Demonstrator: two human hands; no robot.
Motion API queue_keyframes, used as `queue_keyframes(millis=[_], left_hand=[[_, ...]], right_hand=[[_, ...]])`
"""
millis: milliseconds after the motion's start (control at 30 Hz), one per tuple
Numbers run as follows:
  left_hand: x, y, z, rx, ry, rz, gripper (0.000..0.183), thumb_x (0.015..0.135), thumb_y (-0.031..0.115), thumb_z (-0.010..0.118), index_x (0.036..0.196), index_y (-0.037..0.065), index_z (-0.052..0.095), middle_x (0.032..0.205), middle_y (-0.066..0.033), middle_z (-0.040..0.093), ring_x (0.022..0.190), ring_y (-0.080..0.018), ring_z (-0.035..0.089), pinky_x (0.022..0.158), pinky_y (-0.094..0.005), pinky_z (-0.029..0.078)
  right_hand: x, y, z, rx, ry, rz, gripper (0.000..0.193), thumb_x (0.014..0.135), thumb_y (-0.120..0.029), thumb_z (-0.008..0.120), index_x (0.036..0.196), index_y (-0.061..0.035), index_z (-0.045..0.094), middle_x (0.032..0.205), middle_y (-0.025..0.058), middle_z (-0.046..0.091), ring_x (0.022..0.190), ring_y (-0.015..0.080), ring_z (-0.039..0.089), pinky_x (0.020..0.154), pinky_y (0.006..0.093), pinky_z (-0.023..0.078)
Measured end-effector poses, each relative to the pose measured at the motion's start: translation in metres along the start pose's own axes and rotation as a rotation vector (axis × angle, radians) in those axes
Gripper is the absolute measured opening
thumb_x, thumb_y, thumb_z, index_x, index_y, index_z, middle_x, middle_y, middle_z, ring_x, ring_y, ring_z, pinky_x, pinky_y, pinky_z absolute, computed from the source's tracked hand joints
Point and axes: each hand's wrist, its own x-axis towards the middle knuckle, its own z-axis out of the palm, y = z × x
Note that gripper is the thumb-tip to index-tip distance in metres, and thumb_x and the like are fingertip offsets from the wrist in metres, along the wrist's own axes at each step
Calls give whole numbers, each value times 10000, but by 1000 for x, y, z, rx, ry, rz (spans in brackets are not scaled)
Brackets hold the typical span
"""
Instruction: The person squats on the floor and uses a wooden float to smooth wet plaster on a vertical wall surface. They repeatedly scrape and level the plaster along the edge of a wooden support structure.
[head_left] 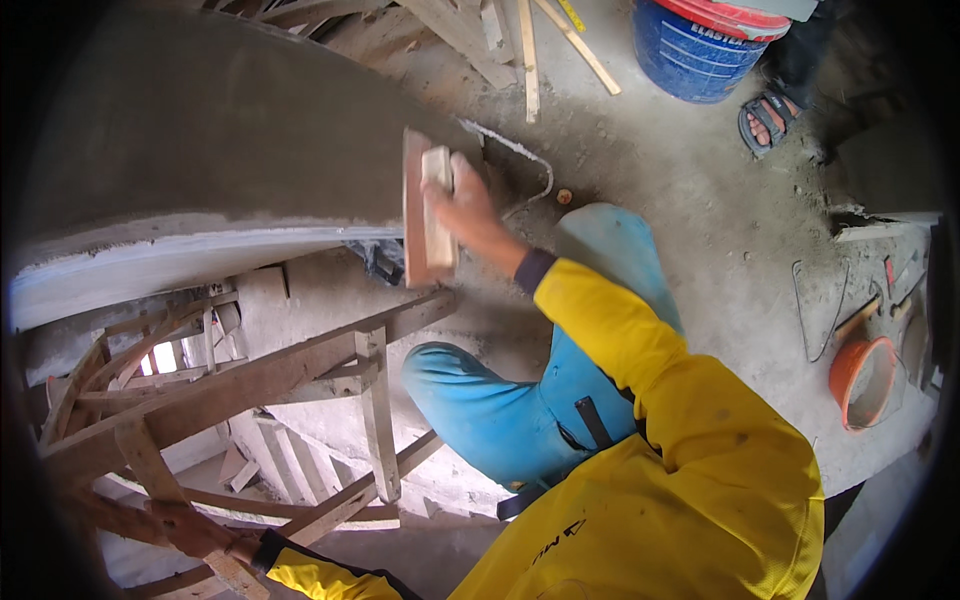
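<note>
My right hand [466, 212] is closed round the pale wooden handle of a plastering float [416, 225]. The float's flat board stands nearly on edge at the right end of a grey plastered surface [230, 120]; whether it touches there I cannot tell. Down at the lower left, my left hand [198, 530] grips a rough timber frame [255, 385] of nailed beams and uprights. Some of that hand's fingers are hidden by the wood.
Steps [290, 460] show below the timber frame. A blue bucket [695, 50] and another person's sandalled foot [768, 122] are at the far right. An orange bowl [862, 382] sits near hand tools at the right. Wooden strips [530, 65] and a bent rod [530, 155] lie ahead.
</note>
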Motion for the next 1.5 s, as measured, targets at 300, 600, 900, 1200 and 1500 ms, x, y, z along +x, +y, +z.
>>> queue_keyframes(millis=[300, 600, 900, 1200, 1500], left_hand=[[4, -9, 1, 6, -112, -39, 829, 864, 820, 284, 1124, 179, 743, 1011, -186, 726, 914, -436, 677, 823, -515, 536], [-4, 8, -7, -30, -89, -26, 818, 868, 814, 298, 1098, 170, 746, 975, -181, 731, 884, -433, 683, 815, -512, 541], [9, -7, 12, 12, -42, -10, 818, 871, 812, 292, 1103, 172, 747, 961, -176, 734, 878, -423, 687, 780, -517, 541], [-3, -1, -1, 78, 61, 31, 812, 911, 777, 242, 1138, 176, 739, 958, -201, 726, 829, -395, 687, 722, -497, 531], [17, -20, 17, 122, -59, -67, 792, 906, 785, 227, 1174, 230, 726, 994, -200, 723, 844, -395, 686, 732, -491, 527]], right_hand=[[-1, 1, -14, 104, -140, 259, 387, 869, -257, 645, 1115, 29, 560, 1004, 208, 673, 923, 327, 690, 765, 407, 551], [6, 37, -25, 241, -192, 514, 392, 890, -293, 637, 1128, 3, 540, 972, 229, 682, 860, 376, 697, 738, 454, 551], [22, 4, -24, -127, -47, 251, 572, 934, -263, 577, 1418, -31, 379, 1010, 291, 666, 929, 462, 658, 809, 497, 520], [-2, -13, -28, -156, -210, -77, 619, 898, -139, 532, 1489, -280, 418, 945, 263, 664, 845, 424, 658, 782, 477, 521], [1, 0, -33, 26, -332, 51, 582, 907, -50, 467, 1484, -42, 392, 1263, 269, 605, 974, 194, 630, 907, 278, 462]])
